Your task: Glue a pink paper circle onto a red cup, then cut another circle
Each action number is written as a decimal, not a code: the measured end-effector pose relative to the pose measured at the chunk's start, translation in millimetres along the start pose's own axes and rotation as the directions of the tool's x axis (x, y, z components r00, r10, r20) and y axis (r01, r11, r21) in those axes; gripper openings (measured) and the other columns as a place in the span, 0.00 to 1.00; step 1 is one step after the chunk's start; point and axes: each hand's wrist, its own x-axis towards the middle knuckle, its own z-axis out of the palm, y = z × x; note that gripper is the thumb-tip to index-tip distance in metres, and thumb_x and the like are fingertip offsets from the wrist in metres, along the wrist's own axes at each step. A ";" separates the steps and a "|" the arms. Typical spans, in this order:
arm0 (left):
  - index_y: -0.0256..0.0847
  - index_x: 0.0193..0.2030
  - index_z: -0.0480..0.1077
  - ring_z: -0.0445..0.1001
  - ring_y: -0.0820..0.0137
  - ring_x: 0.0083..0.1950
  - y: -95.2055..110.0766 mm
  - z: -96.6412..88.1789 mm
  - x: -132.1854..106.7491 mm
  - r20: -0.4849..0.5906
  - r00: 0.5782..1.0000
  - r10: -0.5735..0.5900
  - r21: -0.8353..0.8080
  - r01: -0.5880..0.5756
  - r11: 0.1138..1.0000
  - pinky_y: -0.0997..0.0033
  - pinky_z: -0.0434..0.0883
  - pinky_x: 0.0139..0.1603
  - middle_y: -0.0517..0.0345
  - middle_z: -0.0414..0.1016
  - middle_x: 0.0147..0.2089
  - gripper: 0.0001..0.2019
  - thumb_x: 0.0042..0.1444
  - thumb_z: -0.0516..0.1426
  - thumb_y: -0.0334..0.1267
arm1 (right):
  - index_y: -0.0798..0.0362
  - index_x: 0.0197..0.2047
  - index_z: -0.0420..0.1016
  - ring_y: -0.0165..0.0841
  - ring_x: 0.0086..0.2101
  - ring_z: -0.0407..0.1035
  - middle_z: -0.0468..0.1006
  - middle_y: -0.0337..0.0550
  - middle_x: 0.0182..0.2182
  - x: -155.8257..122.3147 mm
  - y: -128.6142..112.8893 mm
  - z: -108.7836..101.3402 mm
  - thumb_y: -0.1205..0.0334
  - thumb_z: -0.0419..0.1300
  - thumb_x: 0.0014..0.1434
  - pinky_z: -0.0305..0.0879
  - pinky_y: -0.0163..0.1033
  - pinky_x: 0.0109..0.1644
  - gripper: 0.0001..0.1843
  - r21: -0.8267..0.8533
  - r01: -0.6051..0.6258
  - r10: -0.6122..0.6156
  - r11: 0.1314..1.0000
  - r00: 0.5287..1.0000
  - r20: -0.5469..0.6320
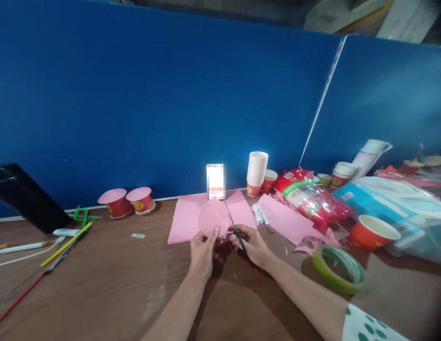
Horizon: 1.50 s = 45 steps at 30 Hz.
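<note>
Handles of scissors (pixel 235 228) hidden inside closed right hand (pixel 253 244), only thin dark blades show; white box (pixel 215 181) behind, label blurred. Left hand (pixel 202 250) pinches lower edge of flat round pink paper disc (pixel 213 219), over pink sheet (pixel 186 218) on brown wooden table (pixel 117 284). Red paper cup (pixel 373 232) at right, white inside, contents unclear

The left hand (pixel 202 248) pinches a thin, matt pink paper disc (pixel 213 218). The right hand (pixel 254 244) grips dark-bladed scissors (pixel 233 223). The table (pixel 99 293) is brown wood grain, dull and scuffed. At four o'clock from the hands lies a glossy green tape roll (pixel 339 269), and at two o'clock a shiny plastic wrapper (pixel 309 199).
</note>
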 end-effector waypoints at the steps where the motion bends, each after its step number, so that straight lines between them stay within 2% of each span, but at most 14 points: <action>1: 0.33 0.28 0.71 0.69 0.74 0.22 0.0 0.2 0.0 0.003 1.000 -0.004 -0.002 0.004 1.000 0.74 0.68 0.25 0.59 0.72 0.22 0.15 0.34 0.63 0.42 | 0.55 0.41 0.68 0.24 0.20 0.59 0.66 0.35 0.21 0.0 -0.1 0.1 0.54 0.61 0.46 0.55 0.30 0.22 0.20 -0.001 -0.001 0.001 1.000 1.000 0.000; 14: 0.33 0.29 0.72 0.69 0.75 0.23 -2.3 -1.4 0.7 0.048 0.999 0.001 -0.048 0.001 0.999 0.76 0.68 0.25 0.58 0.73 0.23 0.13 0.37 0.63 0.40 | 0.55 0.42 0.68 0.25 0.20 0.59 0.65 0.34 0.20 -0.3 0.8 -0.7 0.55 0.60 0.48 0.54 0.30 0.22 0.18 -0.022 0.014 -0.013 1.000 1.000 0.013; 27: 0.32 0.30 0.71 0.69 0.74 0.23 -1.2 -0.7 -0.2 0.049 0.999 -0.004 -0.034 0.006 0.999 0.74 0.68 0.25 0.57 0.72 0.23 0.15 0.37 0.63 0.40 | 0.56 0.43 0.67 0.24 0.20 0.59 0.65 0.35 0.20 -0.3 0.4 -1.6 0.54 0.60 0.48 0.55 0.30 0.21 0.21 -0.039 0.005 -0.004 0.999 1.000 0.024; 45: 0.30 0.29 0.71 0.67 0.75 0.21 -2.2 -1.3 1.0 0.051 0.999 -0.006 -0.037 0.007 0.999 0.76 0.66 0.23 0.58 0.70 0.21 0.16 0.35 0.63 0.40 | 0.57 0.41 0.68 0.24 0.20 0.58 0.65 0.34 0.20 -0.3 -2.9 -0.3 0.55 0.60 0.48 0.55 0.30 0.22 0.18 -0.040 0.014 -0.013 0.999 1.000 0.012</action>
